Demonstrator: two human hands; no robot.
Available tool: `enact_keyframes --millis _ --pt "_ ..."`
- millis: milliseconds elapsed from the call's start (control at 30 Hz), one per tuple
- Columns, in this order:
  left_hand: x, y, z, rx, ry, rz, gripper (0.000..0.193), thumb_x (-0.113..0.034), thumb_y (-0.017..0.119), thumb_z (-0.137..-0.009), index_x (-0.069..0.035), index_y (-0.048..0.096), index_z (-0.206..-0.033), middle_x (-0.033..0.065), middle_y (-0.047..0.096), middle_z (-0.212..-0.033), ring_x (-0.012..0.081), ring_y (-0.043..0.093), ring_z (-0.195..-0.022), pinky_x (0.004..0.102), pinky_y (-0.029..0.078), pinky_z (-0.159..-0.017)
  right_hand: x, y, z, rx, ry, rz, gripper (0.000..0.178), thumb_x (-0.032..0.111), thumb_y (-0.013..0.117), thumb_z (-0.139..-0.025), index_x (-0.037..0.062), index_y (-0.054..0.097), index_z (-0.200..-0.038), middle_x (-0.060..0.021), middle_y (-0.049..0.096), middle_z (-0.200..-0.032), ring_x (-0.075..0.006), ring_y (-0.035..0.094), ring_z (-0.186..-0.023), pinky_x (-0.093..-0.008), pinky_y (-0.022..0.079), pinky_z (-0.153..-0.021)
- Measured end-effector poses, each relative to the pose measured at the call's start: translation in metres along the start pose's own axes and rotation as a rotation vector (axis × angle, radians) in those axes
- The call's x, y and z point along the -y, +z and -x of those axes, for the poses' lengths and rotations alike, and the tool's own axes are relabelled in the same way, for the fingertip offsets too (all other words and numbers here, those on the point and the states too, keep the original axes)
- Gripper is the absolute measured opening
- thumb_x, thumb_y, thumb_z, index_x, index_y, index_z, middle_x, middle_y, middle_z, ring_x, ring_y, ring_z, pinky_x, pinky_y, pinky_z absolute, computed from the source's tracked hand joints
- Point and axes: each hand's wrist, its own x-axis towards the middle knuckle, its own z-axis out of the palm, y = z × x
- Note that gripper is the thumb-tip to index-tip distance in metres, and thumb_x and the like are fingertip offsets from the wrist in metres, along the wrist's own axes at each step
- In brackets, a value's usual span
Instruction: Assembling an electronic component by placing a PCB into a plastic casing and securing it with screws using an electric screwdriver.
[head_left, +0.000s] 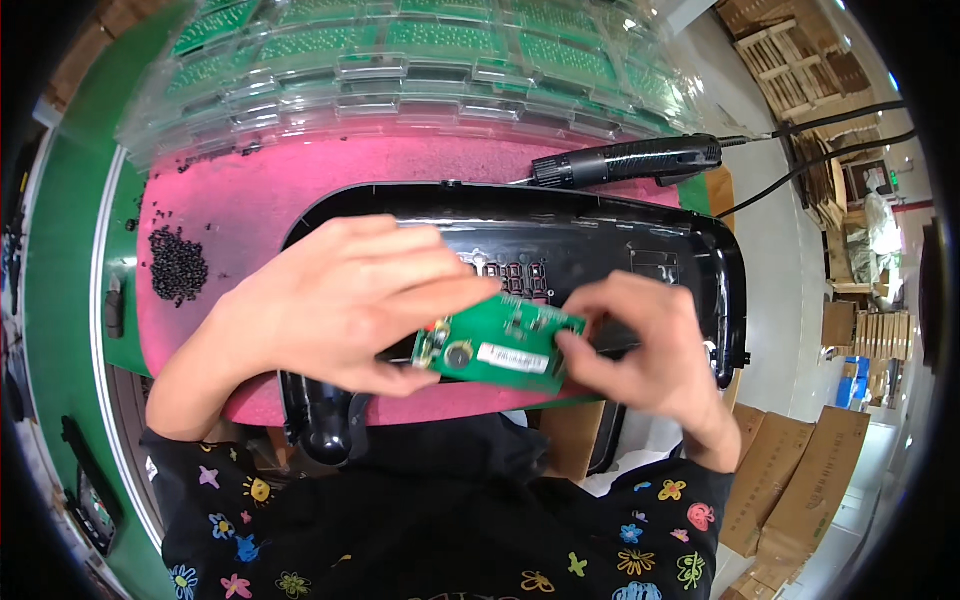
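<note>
A small green circuit board (500, 345) with a white label and a round coin cell is held between both hands. My left hand (335, 300) grips its left end with fingers over the top. My right hand (640, 340) pinches its right end. Under the board lies a long black plastic housing (600, 235) with a display window and moulded slots, resting on a pink foam mat (260, 195).
A black electric screwdriver (625, 160) with cable lies at the mat's far edge. A heap of small black screws (177, 265) sits at left. Clear trays of green boards (400, 60) are stacked behind. Cardboard boxes (800, 480) and wooden pallets (790, 60) stand at right.
</note>
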Motion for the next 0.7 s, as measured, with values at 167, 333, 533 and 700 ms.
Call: enact_keyframes --millis 167,333,533,700 --pt "0.0 -0.001 0.004 -0.046 0.001 0.103 0.058 -0.025 0.081 -0.057 0.002 0.067 -0.106 0.0068 0.065 -0.091 0.0216 0.062 -0.077 0.0327 0.047 -0.062 -0.009 -0.004 0.018 0.108 0.039 -0.2 0.019 0.0 0.069 -0.072 -0.0013 0.067 -0.091 -0.0066 0.059 -0.065 -0.0179 0.058 -0.055 -0.0284 0.048 -0.051" --pt "0.005 -0.002 0.004 -0.078 -0.058 0.113 0.058 -0.025 0.082 -0.056 0.002 0.067 -0.104 0.0076 0.066 -0.089 0.0228 0.062 -0.074 0.0325 0.048 -0.061 -0.009 -0.004 0.012 0.092 0.126 -0.356 0.056 0.014 0.086 -0.065 0.0001 0.061 -0.114 -0.0099 0.065 -0.094 -0.0202 0.063 -0.079 -0.0303 0.051 -0.071" --pt "0.006 0.007 -0.003 -0.055 -0.22 0.058 0.061 -0.023 0.083 -0.055 0.001 0.064 -0.108 0.0094 0.064 -0.091 0.0272 0.061 -0.076 0.0367 0.052 -0.067 -0.037 0.001 -0.005 -0.022 -0.084 -0.095 0.062 0.008 0.087 -0.056 0.0024 0.06 -0.112 -0.0141 0.059 -0.113 -0.0307 0.061 -0.105 -0.0367 0.049 -0.091" --pt "0.004 0.013 -0.007 -0.018 -0.286 -0.105 0.064 -0.027 0.083 -0.057 0.001 0.061 -0.11 0.0109 0.06 -0.1 0.0287 0.059 -0.084 0.0389 0.051 -0.071 -0.052 0.009 -0.011 -0.046 -0.011 -0.119 0.061 0.007 0.083 -0.056 0.004 0.06 -0.113 -0.0119 0.056 -0.117 -0.0305 0.056 -0.109 -0.0387 0.045 -0.095"
